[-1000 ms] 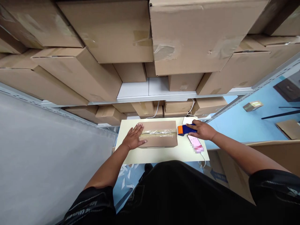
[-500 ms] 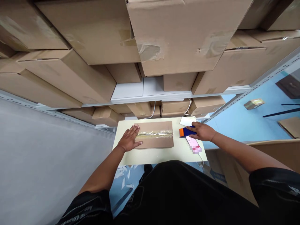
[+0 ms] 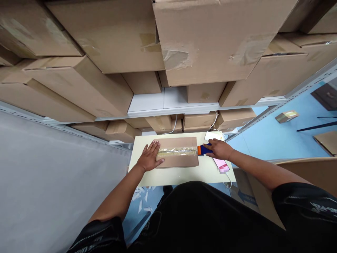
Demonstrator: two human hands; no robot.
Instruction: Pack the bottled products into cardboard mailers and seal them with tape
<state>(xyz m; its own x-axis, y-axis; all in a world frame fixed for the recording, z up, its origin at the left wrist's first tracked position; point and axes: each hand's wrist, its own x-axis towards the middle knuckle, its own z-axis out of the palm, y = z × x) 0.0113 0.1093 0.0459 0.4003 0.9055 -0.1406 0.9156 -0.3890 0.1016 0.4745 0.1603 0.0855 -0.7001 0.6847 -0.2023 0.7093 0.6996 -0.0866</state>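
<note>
The cream rectangular tabletop shows a strip along its near edge, between that edge and the oblong brown cardboard box; another strip of it lies left of the box, beside the left hand. Behind the box, the far edge runs close by, under a white metal shelf stacked with brown cardboard cartons. To the right, room is tighter: a phone with a pink screen and a flat white object lie near the right edge.

The box rests on the tabletop, its long axis running left to right, roughly parallel to the near edge. A band of shiny clear tape follows that axis along the top, wrinkled and glossy over a yellowish centre seam; the cardboard around it is plain.

The left hand lies flat on the box's left end, fingers slightly spread and thumb apart. The right hand grips a dark blue hand tool with an orange front, the orange part pointing left at the box's right end; whether they touch is hard to tell.
</note>
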